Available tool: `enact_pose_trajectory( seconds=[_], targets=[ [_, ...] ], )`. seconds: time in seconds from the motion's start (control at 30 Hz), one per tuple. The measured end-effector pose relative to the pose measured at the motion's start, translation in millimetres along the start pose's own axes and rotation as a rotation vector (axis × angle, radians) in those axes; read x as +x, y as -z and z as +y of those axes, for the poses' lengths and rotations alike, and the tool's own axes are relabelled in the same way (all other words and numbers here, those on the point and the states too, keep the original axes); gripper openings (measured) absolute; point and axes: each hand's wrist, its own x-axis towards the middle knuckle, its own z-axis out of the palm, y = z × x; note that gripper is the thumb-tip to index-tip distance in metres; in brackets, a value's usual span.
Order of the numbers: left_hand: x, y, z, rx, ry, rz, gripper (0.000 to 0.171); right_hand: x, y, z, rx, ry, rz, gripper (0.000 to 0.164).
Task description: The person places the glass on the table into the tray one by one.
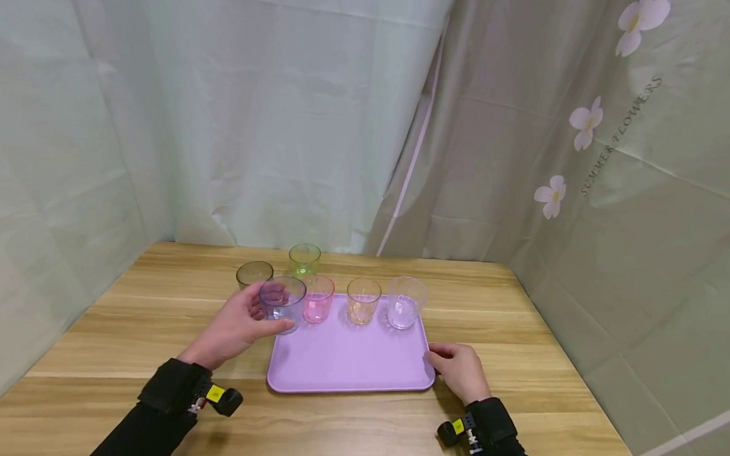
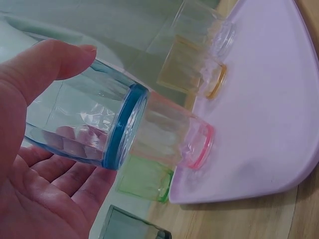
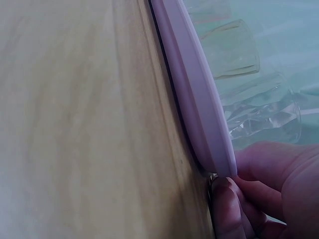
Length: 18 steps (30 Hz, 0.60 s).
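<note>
The left hand (image 1: 236,327), at the tray's (image 1: 354,368) left, curved widely round a blue glass (image 1: 282,308); the right hand (image 1: 461,373) pinched its right edge, thumb uppermost.

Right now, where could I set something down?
Bare: the tray's front, before pink, amber and clear glasses; table between right sleeve and curtain. Crowded: around the tray's back-left corner, where left fingers hold the blue glass near green and smoky ones.

High head view looks forward, down; close wrist views share the tray (image 1: 354,362).
</note>
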Motion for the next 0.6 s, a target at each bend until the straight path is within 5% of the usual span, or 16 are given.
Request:
enact_pose_trajectory(
  seconds=[0.6],
  targets=[
    [7.3,-10.0,9.3,0.007,0.053,-0.028,0.085,3.0,-2.5,5.1,0.004,0.016,0.011,0.023]
  ],
)
